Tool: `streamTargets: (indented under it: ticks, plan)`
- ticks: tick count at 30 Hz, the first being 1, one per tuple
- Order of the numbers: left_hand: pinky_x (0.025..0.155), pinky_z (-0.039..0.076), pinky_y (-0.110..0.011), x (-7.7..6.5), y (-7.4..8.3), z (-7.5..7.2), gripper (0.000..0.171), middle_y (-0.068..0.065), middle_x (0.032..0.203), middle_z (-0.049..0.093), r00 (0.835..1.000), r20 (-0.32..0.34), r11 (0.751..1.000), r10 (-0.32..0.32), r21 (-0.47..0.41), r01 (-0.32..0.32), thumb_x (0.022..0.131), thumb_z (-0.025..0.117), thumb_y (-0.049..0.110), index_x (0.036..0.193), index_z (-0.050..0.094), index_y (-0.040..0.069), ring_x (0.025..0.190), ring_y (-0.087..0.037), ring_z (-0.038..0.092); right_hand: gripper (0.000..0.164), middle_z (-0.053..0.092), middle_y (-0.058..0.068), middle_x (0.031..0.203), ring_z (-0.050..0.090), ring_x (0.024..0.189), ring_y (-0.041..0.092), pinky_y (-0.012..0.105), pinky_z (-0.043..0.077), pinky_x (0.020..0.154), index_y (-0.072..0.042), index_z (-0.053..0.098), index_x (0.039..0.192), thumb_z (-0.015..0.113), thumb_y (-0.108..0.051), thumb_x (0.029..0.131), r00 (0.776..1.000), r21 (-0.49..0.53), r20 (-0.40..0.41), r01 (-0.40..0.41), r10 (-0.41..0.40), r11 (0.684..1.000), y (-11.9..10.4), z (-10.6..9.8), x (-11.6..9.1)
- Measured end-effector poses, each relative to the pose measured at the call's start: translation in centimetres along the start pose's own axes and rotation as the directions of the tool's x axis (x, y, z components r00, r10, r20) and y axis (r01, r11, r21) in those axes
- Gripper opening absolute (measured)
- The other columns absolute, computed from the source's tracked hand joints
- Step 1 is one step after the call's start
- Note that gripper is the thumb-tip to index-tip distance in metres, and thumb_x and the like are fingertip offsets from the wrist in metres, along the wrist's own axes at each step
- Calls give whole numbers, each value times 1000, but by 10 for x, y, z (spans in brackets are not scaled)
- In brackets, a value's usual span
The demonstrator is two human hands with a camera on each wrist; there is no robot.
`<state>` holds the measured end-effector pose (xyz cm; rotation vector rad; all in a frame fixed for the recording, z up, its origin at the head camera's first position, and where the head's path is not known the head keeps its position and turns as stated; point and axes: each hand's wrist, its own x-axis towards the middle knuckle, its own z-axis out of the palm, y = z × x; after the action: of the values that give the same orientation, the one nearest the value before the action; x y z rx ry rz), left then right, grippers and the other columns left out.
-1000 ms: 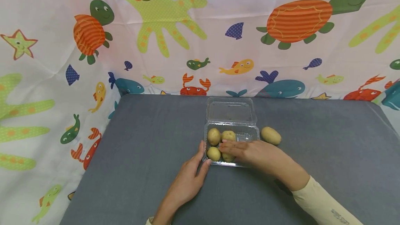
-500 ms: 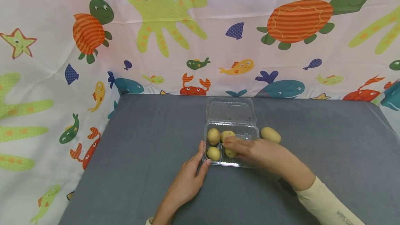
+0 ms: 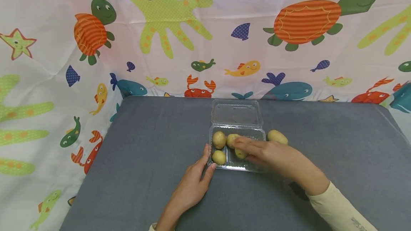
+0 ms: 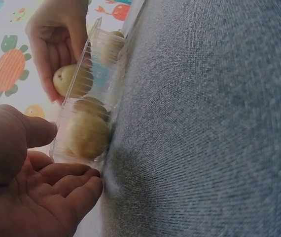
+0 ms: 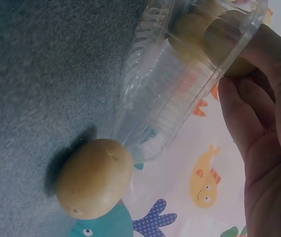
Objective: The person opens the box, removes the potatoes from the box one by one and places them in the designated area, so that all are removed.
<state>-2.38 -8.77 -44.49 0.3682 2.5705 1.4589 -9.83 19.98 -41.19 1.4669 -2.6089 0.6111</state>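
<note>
Right hand, fingers clamped on held potato, midway along clear tray

Left hand, thumb and fingers apart, touches the tray at 8 o'clock. Inside: 8 o'clock potato, 10 o'clock potato, 11 o'clock potato. Loose potato on bench toward 2; open lid at 12.

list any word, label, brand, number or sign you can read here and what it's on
None: no text can be read in any view.
Right sleeve: a small grey mark, too small and blurred to tell whether it is lettering.
Clear plastic container and potatoes: no lettering visible.
Backdrop: sea-animal pictures, no words.
</note>
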Motion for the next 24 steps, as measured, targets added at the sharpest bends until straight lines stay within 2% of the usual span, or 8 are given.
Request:
streamTargets:
  ticks: [10, 17, 20, 22, 24]
  plan:
    - [125, 31, -47, 0, 1, 0, 67, -10, 168, 34, 1000, -6, 1000, 4, 7, -4, 113, 55, 26, 167, 23, 2, 154, -19, 33, 69, 67, 3, 145, 69, 124, 18, 36, 63, 87, -12, 57, 151, 87, -13, 89, 1000, -148, -18, -20, 18, 989, 1, -7, -8]
    - [125, 31, -47, -2, 1, 0, 68, -9, 168, 34, 1000, -2, 1000, -6, 10, 6, 113, 54, 29, 167, 23, 3, 154, -20, 33, 67, 68, 5, 143, 71, 122, 19, 39, 62, 91, -10, 61, 145, 89, -7, 85, 998, -120, -60, -25, 18, 992, 7, -14, -13]
    - [125, 31, -48, -1, 1, 0, 68, -9, 168, 34, 1000, -1, 1000, -8, 8, 8, 113, 54, 30, 167, 23, 3, 155, -20, 33, 65, 67, 5, 144, 71, 123, 20, 40, 62, 92, -10, 62, 145, 88, -8, 86, 997, -121, -69, -32, 24, 992, 9, -17, -15]
    - [125, 31, -47, -1, 1, 0, 68, -9, 169, 34, 1000, 0, 1000, -7, 8, 7, 113, 54, 31, 167, 23, 3, 155, -20, 32, 53, 67, 5, 144, 71, 121, 20, 40, 62, 90, -12, 62, 146, 80, -19, 97, 997, -127, -75, -38, 29, 991, 11, -19, -17]
    - [125, 31, -48, -1, 0, 0, 68, -9, 169, 34, 1000, -1, 1000, -2, 9, 2, 113, 54, 30, 167, 23, 3, 155, -20, 32, 45, 67, 5, 144, 73, 117, 20, 40, 63, 87, -13, 61, 147, 64, -35, 108, 996, -128, -79, -51, 41, 990, 12, -20, -19]
